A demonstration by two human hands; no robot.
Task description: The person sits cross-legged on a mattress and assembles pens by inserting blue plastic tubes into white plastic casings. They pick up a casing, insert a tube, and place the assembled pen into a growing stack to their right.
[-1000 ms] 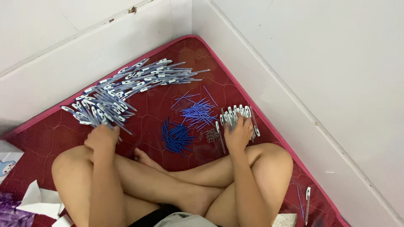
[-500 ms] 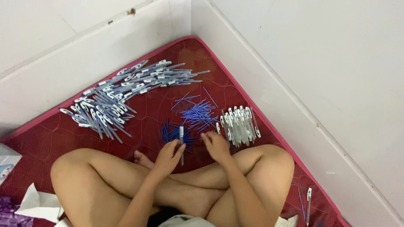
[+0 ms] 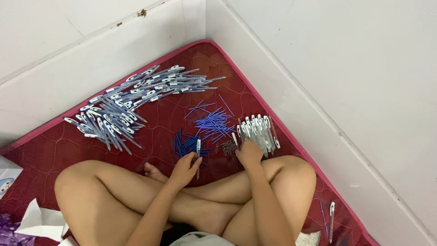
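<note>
Your left hand [image 3: 184, 167] clamps its fingers on a pen barrel [image 3: 198, 150] while your right hand [image 3: 249, 152], fingers curled together, rests beside the white barrel row [image 3: 257, 131] near the mattress edge [image 3: 291, 141].

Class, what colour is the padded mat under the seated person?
Dark red padded mat with a pink edge, patterned with stitched hexagons; seen in the head view.

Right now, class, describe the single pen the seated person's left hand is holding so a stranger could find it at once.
Start at the red mat in the corner of the white walls, and find the crossed legs. The left hand rests in front of them, its fingers pinching one pen. Unlike the pens lying flat in the big pile, it points away from the person, above the small heap of dark blue pieces.
</note>
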